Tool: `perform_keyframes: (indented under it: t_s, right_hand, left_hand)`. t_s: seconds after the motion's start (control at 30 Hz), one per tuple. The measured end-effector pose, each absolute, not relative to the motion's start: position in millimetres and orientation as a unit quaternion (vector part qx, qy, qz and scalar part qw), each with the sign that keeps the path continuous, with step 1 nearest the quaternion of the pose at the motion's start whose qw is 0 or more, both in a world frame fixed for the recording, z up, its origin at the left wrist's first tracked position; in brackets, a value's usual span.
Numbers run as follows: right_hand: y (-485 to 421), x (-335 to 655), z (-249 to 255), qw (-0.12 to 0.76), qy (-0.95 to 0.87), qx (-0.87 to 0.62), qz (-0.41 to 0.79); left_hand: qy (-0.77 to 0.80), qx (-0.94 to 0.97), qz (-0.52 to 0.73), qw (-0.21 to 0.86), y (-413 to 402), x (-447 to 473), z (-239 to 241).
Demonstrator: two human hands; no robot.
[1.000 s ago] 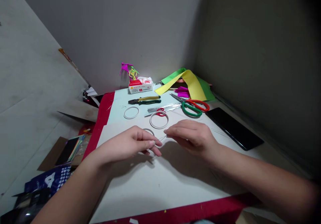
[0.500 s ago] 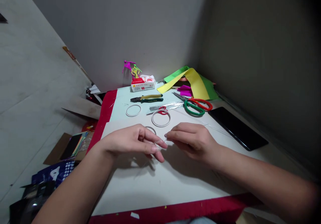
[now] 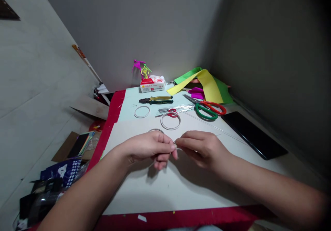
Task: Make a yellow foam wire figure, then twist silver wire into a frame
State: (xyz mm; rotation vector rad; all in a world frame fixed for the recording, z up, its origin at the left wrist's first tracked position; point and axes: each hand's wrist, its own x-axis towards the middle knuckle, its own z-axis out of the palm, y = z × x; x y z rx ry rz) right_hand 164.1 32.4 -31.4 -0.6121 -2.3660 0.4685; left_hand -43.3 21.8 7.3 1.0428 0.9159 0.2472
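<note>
My left hand [image 3: 152, 150] is over the near middle of the table, thumb and index finger pinched and the other fingers curled. A thin piece of wire [image 3: 175, 143] shows at its fingertips. My right hand [image 3: 203, 148] meets it from the right, fingertips pinched on the same wire; most of the wire is hidden by the fingers. Just behind the hands lie a thick white ring [image 3: 162, 121], a thinner white ring [image 3: 142, 117] and a third ring [image 3: 156, 130], partly covered by my left hand. A bundle of thin metal wires [image 3: 181, 108] lies farther back.
Pliers [image 3: 161, 102], small red-handled scissors [image 3: 172, 114] and big scissors [image 3: 198, 111] lie behind. A black phone [image 3: 254, 134] is at right. Crepe paper strips [image 3: 210, 82], a tissue pack [image 3: 152, 87] and small wrapped figures [image 3: 145, 71] stand at the back. Boxes and bags [image 3: 62, 170] are at left.
My left thumb and fingers have closed from a loose spread into a pinch, and the hands have come together at the wire. The view has shifted slightly, so the table appears farther right.
</note>
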Motion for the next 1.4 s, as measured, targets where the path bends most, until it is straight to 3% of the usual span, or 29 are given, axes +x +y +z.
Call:
perform_keyframes:
  t_s: [0.37, 0.8, 1.4]
  right_hand:
    - [30.5, 159.6, -28.6, 0.383, -0.851, -0.262, 0.246]
    - [27.2, 168.0, -32.3, 0.351, -0.908, -0.22, 0.059]
    - [34.1, 166.3, -33.5, 0.374, -0.877, -0.238, 0.185]
  left_hand:
    - [0.399, 0.45, 0.166, 0.782, 20.0, -42.2, 8.5]
    - [0.465, 0.55, 0.144, 0.679, 23.2, -35.9, 14.3]
    - [0.462, 0.461, 0.188, 0.733, 22.3, -35.3, 12.6]
